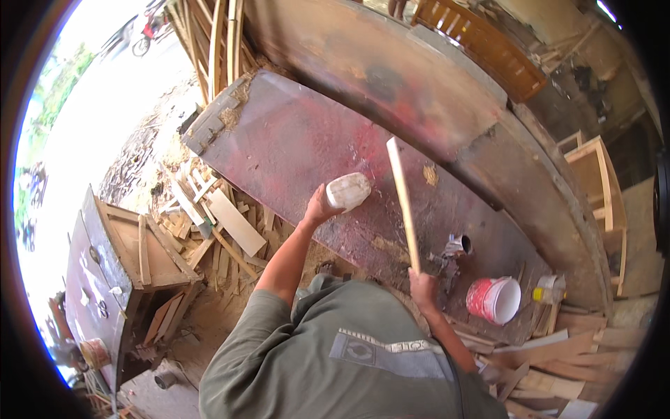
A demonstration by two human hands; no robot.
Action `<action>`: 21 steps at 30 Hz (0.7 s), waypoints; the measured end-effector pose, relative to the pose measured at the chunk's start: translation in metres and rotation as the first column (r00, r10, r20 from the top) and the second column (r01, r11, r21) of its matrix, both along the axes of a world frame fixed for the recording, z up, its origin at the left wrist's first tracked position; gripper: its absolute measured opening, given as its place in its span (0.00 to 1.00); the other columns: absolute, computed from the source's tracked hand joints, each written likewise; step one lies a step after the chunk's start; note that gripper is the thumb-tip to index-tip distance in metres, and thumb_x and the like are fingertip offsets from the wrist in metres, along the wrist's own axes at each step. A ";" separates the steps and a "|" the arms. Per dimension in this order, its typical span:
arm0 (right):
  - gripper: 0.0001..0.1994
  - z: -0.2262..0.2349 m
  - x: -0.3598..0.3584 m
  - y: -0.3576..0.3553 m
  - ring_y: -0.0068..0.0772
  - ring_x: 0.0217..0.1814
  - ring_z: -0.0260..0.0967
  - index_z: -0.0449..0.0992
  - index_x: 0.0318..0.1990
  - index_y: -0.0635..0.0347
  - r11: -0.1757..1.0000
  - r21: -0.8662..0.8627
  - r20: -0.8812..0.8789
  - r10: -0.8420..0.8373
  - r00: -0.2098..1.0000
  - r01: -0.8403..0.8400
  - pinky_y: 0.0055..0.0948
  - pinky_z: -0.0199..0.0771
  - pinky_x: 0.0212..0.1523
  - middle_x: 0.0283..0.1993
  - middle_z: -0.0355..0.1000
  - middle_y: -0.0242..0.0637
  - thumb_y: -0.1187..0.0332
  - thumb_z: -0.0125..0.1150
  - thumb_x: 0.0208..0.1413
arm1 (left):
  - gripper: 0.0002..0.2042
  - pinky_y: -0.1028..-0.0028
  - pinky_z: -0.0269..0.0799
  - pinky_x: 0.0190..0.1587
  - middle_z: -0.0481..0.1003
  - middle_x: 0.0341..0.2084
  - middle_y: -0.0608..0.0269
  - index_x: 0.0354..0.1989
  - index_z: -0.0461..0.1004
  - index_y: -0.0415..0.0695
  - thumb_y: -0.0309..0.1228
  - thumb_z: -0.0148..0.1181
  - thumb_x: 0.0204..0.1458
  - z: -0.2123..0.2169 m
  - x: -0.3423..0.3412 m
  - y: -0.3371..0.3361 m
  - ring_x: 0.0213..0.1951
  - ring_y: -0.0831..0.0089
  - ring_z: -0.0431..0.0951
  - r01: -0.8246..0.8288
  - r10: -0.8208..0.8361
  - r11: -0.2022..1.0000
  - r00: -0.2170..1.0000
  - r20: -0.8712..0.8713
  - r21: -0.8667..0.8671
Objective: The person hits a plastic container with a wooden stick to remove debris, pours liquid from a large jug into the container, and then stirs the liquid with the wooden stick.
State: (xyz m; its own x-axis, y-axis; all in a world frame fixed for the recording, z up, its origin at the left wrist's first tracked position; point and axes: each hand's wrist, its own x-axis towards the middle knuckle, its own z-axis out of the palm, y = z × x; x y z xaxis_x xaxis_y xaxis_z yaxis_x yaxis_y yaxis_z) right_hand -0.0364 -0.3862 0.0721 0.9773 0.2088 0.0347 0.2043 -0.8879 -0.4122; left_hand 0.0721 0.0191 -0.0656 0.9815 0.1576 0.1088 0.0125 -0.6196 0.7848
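My left hand (pixel 321 207) is wrapped round a dirty white plastic container (pixel 349 191) with a rounded end, held over a reddish-stained workbench (pixel 279 133). In my right hand (pixel 423 288) I grip the near end of a long, pale wooden strip (pixel 403 199). The strip points away from me across the bench, its far end right of the container and apart from it. A small grey can (pixel 457 244) lies on its side to the right of the strip.
A red and white bucket (pixel 488 299) lies tipped at the bench's right end, beside a see-through jar (pixel 549 288). Wood offcuts (pixel 234 220) cover the ground at left. A worn wooden cabinet (pixel 105 279) stands lower left. Long slats (pixel 216 49) lean at the far end.
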 end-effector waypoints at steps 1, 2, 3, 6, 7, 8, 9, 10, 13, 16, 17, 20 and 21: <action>0.17 0.019 -0.012 -0.005 0.44 0.19 0.72 0.80 0.29 0.71 0.994 0.085 0.063 -0.068 0.996 0.062 0.45 0.73 0.25 0.18 0.71 0.43 0.64 0.58 0.65 | 0.53 0.58 0.68 0.64 0.70 0.58 0.37 0.64 0.60 0.28 0.48 0.82 0.32 0.008 0.007 -0.002 0.62 0.45 0.70 0.012 -0.014 1.000 0.998 -0.064 -0.023; 0.18 0.072 -0.012 0.009 0.42 0.22 0.73 0.80 0.31 0.69 0.936 0.311 -0.067 -0.149 0.987 0.162 0.44 0.74 0.28 0.19 0.72 0.40 0.63 0.54 0.67 | 0.56 0.59 0.67 0.65 0.69 0.59 0.36 0.66 0.58 0.27 0.49 0.82 0.32 0.021 0.000 -0.003 0.63 0.46 0.69 0.026 -0.033 0.999 0.988 -0.154 -0.044; 0.19 0.140 0.010 0.028 0.40 0.24 0.74 0.80 0.32 0.66 0.821 0.511 -0.188 -0.183 0.965 0.255 0.43 0.74 0.31 0.21 0.74 0.38 0.62 0.51 0.69 | 0.58 0.59 0.66 0.67 0.68 0.61 0.35 0.67 0.56 0.26 0.49 0.82 0.32 0.034 -0.002 -0.002 0.65 0.46 0.68 0.020 -0.033 0.998 0.974 -0.223 -0.062; 0.20 0.240 0.029 0.041 0.36 0.28 0.70 0.72 0.33 0.59 0.570 0.733 0.522 -0.121 0.844 -0.371 0.43 0.74 0.40 0.26 0.71 0.36 0.57 0.40 0.73 | 0.59 0.59 0.68 0.65 0.69 0.60 0.34 0.67 0.56 0.24 0.50 0.82 0.32 0.012 -0.001 0.003 0.63 0.46 0.70 -0.028 0.028 1.000 0.994 -0.109 0.006; 0.20 0.257 0.024 0.053 0.35 0.29 0.69 0.68 0.32 0.58 0.428 0.773 0.586 -0.198 0.786 -0.468 0.43 0.74 0.42 0.27 0.69 0.38 0.56 0.39 0.74 | 0.59 0.59 0.68 0.65 0.69 0.60 0.34 0.67 0.55 0.24 0.50 0.82 0.32 0.014 -0.004 0.001 0.63 0.45 0.70 -0.042 0.040 0.999 0.992 -0.120 -0.012; 0.19 0.248 0.021 0.059 0.36 0.28 0.68 0.68 0.33 0.58 0.356 0.755 0.620 -0.115 0.776 -0.550 0.43 0.74 0.40 0.28 0.68 0.38 0.56 0.38 0.74 | 0.60 0.59 0.68 0.64 0.70 0.59 0.34 0.68 0.55 0.23 0.51 0.82 0.32 0.011 -0.004 -0.001 0.62 0.45 0.71 -0.045 0.042 0.998 0.995 -0.093 -0.036; 0.19 0.226 0.016 0.065 0.36 0.27 0.67 0.68 0.35 0.57 0.273 0.733 0.654 -0.034 0.756 -0.622 0.43 0.75 0.38 0.28 0.68 0.38 0.56 0.37 0.74 | 0.60 0.59 0.69 0.64 0.70 0.59 0.34 0.68 0.54 0.23 0.51 0.82 0.32 0.009 -0.006 -0.003 0.62 0.45 0.71 -0.048 0.041 0.997 0.992 -0.116 -0.061; 0.18 0.185 0.006 0.069 0.41 0.29 0.71 0.71 0.36 0.59 0.553 0.675 0.525 0.105 0.844 -0.489 0.42 0.74 0.36 0.31 0.72 0.41 0.57 0.41 0.73 | 0.60 0.58 0.69 0.64 0.70 0.58 0.34 0.68 0.54 0.24 0.50 0.82 0.32 0.008 -0.002 -0.005 0.62 0.45 0.71 -0.046 0.035 0.996 0.991 -0.127 -0.081; 0.20 0.036 -0.020 0.028 0.49 0.22 0.72 0.78 0.26 0.64 0.994 0.010 -0.249 0.106 0.963 -0.107 0.43 0.71 0.27 0.18 0.70 0.46 0.58 0.58 0.66 | 0.57 0.56 0.71 0.61 0.72 0.56 0.35 0.66 0.56 0.25 0.49 0.82 0.32 0.006 -0.008 -0.013 0.59 0.44 0.73 -0.010 0.000 0.995 0.995 -0.102 -0.097; 0.21 0.090 0.004 0.033 0.50 0.20 0.72 0.81 0.26 0.63 0.998 0.049 -0.076 -0.026 0.997 0.030 0.44 0.71 0.25 0.18 0.71 0.51 0.54 0.60 0.65 | 0.53 0.54 0.73 0.57 0.75 0.52 0.35 0.63 0.59 0.28 0.46 0.83 0.32 0.018 0.008 -0.004 0.56 0.43 0.75 -0.071 0.063 0.993 0.994 -0.086 -0.095; 0.22 0.134 0.016 0.038 0.45 0.21 0.73 0.79 0.26 0.63 0.983 0.120 -0.114 -0.125 0.986 0.139 0.42 0.72 0.27 0.19 0.73 0.48 0.53 0.60 0.65 | 0.51 0.53 0.74 0.56 0.75 0.51 0.36 0.61 0.61 0.29 0.45 0.83 0.32 0.017 -0.007 -0.008 0.55 0.42 0.76 -0.084 0.072 0.991 0.990 -0.120 -0.105; 0.19 0.242 0.029 0.051 0.35 0.28 0.71 0.72 0.36 0.62 0.593 0.714 0.499 -0.059 0.865 -0.371 0.40 0.74 0.36 0.27 0.71 0.39 0.54 0.49 0.71 | 0.47 0.52 0.75 0.53 0.76 0.48 0.36 0.58 0.63 0.32 0.44 0.82 0.32 0.023 0.001 -0.006 0.53 0.43 0.77 -0.079 0.077 0.994 0.997 -0.032 -0.070; 0.17 0.256 0.032 0.056 0.34 0.31 0.69 0.70 0.40 0.60 0.406 0.716 0.648 -0.085 0.757 -0.568 0.41 0.74 0.39 0.30 0.69 0.37 0.56 0.43 0.73 | 0.47 0.52 0.75 0.53 0.76 0.48 0.36 0.58 0.63 0.32 0.44 0.82 0.32 0.018 -0.005 -0.007 0.53 0.43 0.77 -0.081 0.079 0.995 0.996 -0.034 -0.059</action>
